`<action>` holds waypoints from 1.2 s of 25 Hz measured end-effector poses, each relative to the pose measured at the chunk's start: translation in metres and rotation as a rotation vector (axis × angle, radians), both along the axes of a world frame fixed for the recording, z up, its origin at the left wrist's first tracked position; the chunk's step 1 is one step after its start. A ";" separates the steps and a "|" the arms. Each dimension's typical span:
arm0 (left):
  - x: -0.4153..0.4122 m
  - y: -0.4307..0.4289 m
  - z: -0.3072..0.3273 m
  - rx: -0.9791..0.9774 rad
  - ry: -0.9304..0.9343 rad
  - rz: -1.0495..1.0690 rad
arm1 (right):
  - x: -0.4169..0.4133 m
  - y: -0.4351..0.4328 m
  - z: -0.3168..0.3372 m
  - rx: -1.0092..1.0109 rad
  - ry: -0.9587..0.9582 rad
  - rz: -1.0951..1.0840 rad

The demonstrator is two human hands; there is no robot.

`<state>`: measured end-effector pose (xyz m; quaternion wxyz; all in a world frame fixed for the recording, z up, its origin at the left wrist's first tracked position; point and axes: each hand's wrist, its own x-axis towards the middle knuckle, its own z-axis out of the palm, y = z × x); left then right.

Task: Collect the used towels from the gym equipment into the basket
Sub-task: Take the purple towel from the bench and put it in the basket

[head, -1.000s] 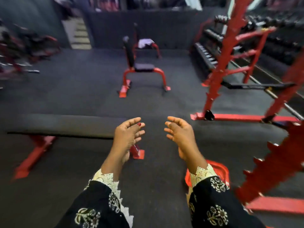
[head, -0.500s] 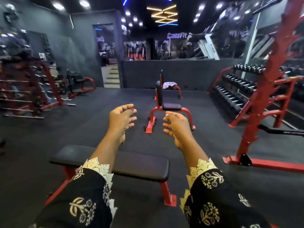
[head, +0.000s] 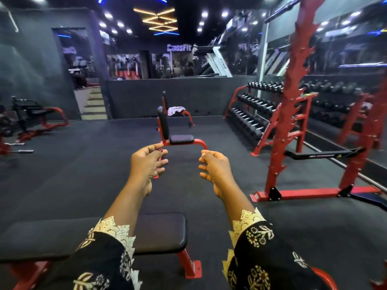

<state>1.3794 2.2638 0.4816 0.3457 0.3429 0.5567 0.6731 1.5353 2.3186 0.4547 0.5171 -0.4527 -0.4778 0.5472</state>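
A white towel [head: 175, 110] lies draped over the seat of a far red bench by the low dark wall. My left hand [head: 146, 166] and my right hand [head: 215, 169] are held out in front of me, palms facing each other, fingers loosely curled and apart, holding nothing. Both hands are well short of the towel, with a red upright seat [head: 180, 139] between. A red curved rim [head: 326, 278] shows at the bottom right, mostly hidden by my sleeve; I cannot tell whether it is the basket.
A black flat bench [head: 161, 233] on red legs lies across just below my arms. A red squat rack [head: 291, 126] stands at right, a dumbbell rack [head: 249, 118] behind it. Steps [head: 94, 104] rise at back left, with more machines [head: 31, 120] on the left.
The view has tilted up from the floor to the room and drawn closer to the flat bench. My hands stay raised and empty, fingers a little more curled.
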 end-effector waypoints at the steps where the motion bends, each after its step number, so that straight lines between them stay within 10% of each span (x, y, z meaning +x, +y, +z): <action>1: 0.006 0.021 -0.001 0.000 -0.006 -0.025 | 0.006 0.017 -0.001 0.001 0.000 -0.008; 30: 0.110 0.860 -0.084 -0.133 -0.098 -0.289 | 0.105 0.805 -0.076 -0.122 -0.053 -0.236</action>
